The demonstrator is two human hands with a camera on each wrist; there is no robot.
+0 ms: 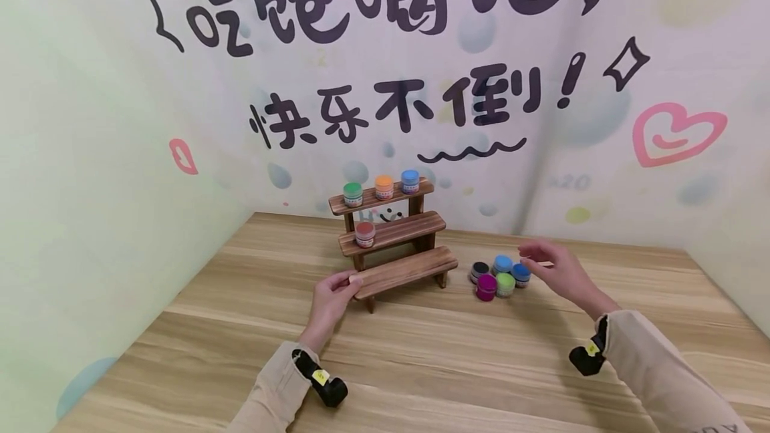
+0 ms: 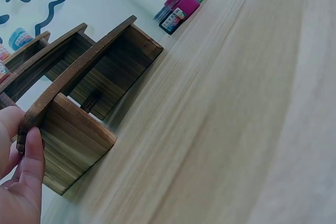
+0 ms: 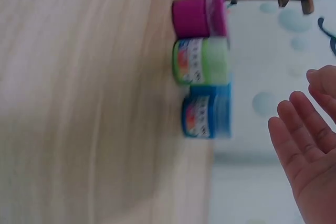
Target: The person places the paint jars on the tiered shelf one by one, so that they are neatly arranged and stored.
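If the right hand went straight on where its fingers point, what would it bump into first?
The right hand would probably meet the dark blue jar first, the one nearest its fingertips. Depth is unclear, though: the fingers look higher than that jar, so they might pass over it.

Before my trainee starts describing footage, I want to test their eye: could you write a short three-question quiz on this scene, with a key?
1. Count: How many jars stand on the top step of the wooden rack?

2. True or false: The left hand pinches one end of the rack's bottom step.

3. Multiple choice: Which of these is nearest to the right hand?
A. the black jar
B. the dark blue jar
C. the magenta jar

Key:
1. Three.
2. True.
3. B.
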